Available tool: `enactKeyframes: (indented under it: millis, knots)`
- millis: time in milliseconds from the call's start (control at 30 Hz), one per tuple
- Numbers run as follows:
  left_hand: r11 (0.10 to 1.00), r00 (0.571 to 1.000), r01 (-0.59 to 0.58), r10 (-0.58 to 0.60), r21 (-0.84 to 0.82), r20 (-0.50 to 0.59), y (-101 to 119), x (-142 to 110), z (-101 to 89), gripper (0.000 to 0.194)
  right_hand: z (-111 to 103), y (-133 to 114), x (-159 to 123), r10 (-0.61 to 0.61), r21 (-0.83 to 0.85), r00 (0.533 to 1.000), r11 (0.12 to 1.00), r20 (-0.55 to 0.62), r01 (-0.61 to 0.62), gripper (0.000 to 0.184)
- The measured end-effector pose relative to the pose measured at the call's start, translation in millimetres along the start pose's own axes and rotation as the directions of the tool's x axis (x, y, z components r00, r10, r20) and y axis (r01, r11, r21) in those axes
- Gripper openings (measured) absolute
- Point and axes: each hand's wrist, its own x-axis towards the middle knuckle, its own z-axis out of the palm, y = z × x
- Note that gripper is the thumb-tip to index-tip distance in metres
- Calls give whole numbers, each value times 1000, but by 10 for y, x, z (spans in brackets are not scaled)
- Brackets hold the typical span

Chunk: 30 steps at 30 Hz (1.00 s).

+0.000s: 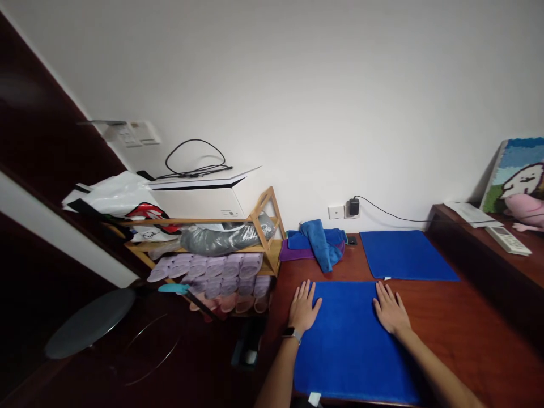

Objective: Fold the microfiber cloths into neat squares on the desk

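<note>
A blue towel (351, 345) lies spread flat on the reddish-brown wooden table (463, 334). My left hand (304, 309) rests on its far left corner, fingers stretched out, with a watch on the wrist. On the far right corner lies my right hand (391, 309), palm down and fingers apart. A small white tag (314, 399) sticks out at the towel's near edge. Behind and to the right, a second blue towel (406, 255) is laid flat. Several crumpled cloths, a blue cloth (318, 243) on top and a purple cloth (293, 254) beneath, sit at the back left.
Left of the table stands a wooden rack (266, 226) with purple slippers (212, 266) and a white box (204, 198). A round stool (91, 323) is farther left. A black plug (354, 206) sits in the wall. A remote control (508, 240) lies on the raised ledge at right.
</note>
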Motion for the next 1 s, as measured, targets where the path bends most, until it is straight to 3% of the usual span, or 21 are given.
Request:
enactKeyframes:
  millis: [233, 333, 433, 600, 700, 800, 1000]
  knots:
    - [994, 1000, -19, 16, 110, 24, -66, 19, -25, 63, -65, -61, -17, 7, 5, 999, 1000, 34, -7, 74]
    - [986, 999, -55, 55, 159, 5, 37, 53, -76, 59, -64, -82, -10, 8, 11, 1000, 1000, 12, -8, 73]
    - [984, 990, -121, 129, 131, -59, 488, 143, -31, 59, -67, -87, -1, -1, 34, 1000, 999, -11, 2, 73]
    - [969, 970, -240, 238, -51, -44, 1661, 357, 326, 60, -76, -47, -6, -30, 24, 999, 999, -12, 31, 71]
    - [963, 970, -240, 243, -124, 8, 1944, 406, 493, 61, -50, -17, -5, -61, 14, 998, 998, -15, 61, 70]
    - [969, 973, -219, 226, -117, 47, 1668, 347, 454, 63, -25, -12, 0, -49, 27, 998, 998, -36, 50, 72]
    - [993, 996, 69, -75, 95, 56, 425, 121, 68, 63, -54, -43, -8, -11, 35, 1000, 999, -13, 11, 75]
